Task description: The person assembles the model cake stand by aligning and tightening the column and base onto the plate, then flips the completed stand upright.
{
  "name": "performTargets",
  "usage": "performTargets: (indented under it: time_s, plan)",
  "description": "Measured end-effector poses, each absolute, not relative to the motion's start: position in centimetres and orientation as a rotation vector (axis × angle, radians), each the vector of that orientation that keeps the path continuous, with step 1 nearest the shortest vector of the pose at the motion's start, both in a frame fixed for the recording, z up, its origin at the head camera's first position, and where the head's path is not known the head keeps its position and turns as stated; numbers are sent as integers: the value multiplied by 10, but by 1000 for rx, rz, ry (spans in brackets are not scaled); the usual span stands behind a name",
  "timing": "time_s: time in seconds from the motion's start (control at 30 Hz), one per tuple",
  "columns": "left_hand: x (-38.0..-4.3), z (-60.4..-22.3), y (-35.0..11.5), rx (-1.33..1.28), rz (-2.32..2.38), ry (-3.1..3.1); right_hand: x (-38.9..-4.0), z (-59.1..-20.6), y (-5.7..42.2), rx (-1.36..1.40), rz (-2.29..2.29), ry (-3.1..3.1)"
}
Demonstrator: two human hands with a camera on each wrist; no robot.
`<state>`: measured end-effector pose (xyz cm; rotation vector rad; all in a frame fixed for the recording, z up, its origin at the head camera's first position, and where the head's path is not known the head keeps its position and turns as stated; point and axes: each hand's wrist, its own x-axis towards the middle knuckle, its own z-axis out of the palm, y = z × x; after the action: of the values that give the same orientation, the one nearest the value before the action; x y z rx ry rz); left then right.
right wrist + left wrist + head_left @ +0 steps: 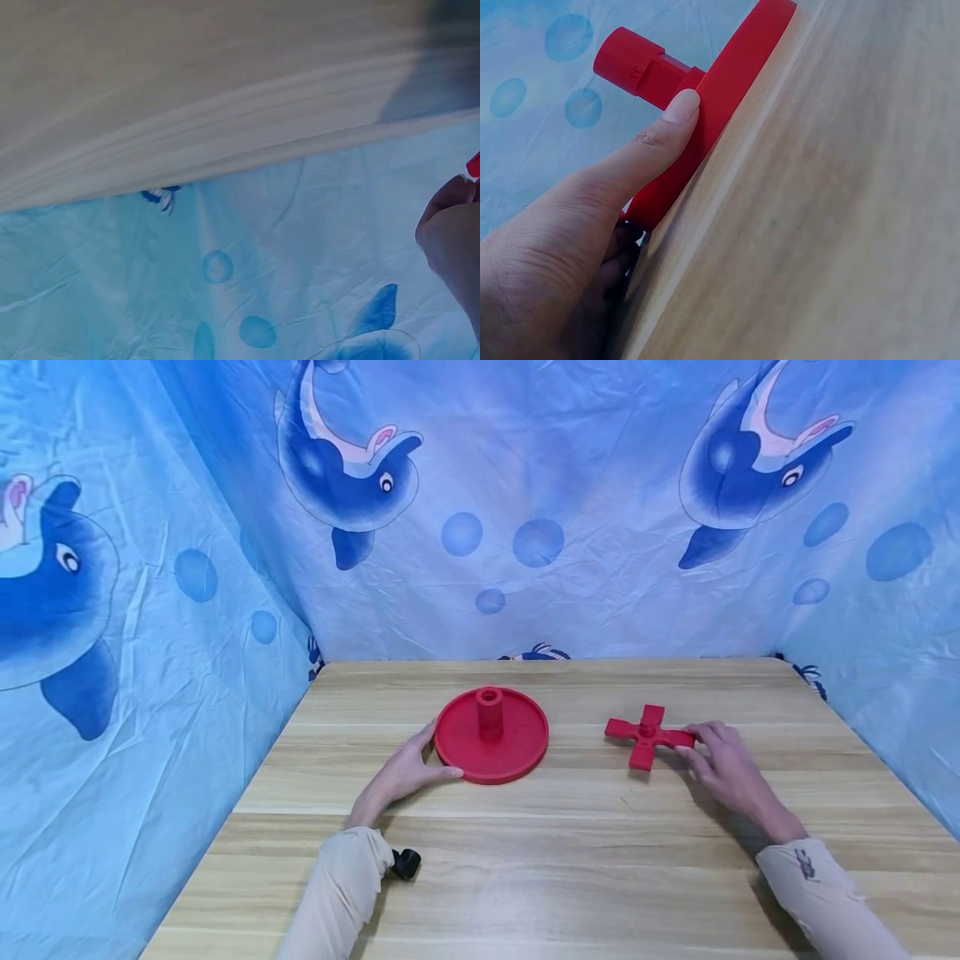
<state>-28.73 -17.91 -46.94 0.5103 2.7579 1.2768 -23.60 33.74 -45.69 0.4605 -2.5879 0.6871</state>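
Round red base (521, 747) sits on the left-centre part of the tabletop (540, 877), its post (491, 718) rising from the middle. From the head camera we see the hole in the post's top; from the left wrist we see instead its flat-sided neck and small raised or printed marks that look like 33. The head view also gives us the whole red cross (648, 737), four flat arms around a short hub, well apart to the right of the base. The right wrist camera catches only a red sliver at its right edge, too little to read.

Our left hand (411, 770) grips the base at its near left side, thumb on the rim and fingers bent round the edge. Our right hand (722, 762) pinches the end of the cross's right arm between thumb and fingers; we cannot tell whether the cross lies flat or is slightly raised.

Beneath both pieces the tabletop is pale, wood-grained and streaked lengthwise. Blue cloth (420, 610) hangs behind it and along both sides, creased, printed with dolphins (360, 485) and bubbles (538, 543). Our pale sleeves (339, 881) reach in from the near edge, a small black object (407, 864) beside the left cuff.
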Motion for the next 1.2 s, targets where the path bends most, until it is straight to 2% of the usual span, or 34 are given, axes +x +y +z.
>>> performTargets:
  time_s: [0.4, 1.2]
  plan:
    - [-289, -469, -180, 511, 1274, 2755, -248, -449, 300, 604, 762, -2288]
    - [-288, -470, -181, 513, 1271, 2765, -261, -437, 243, 688, 947, -2215]
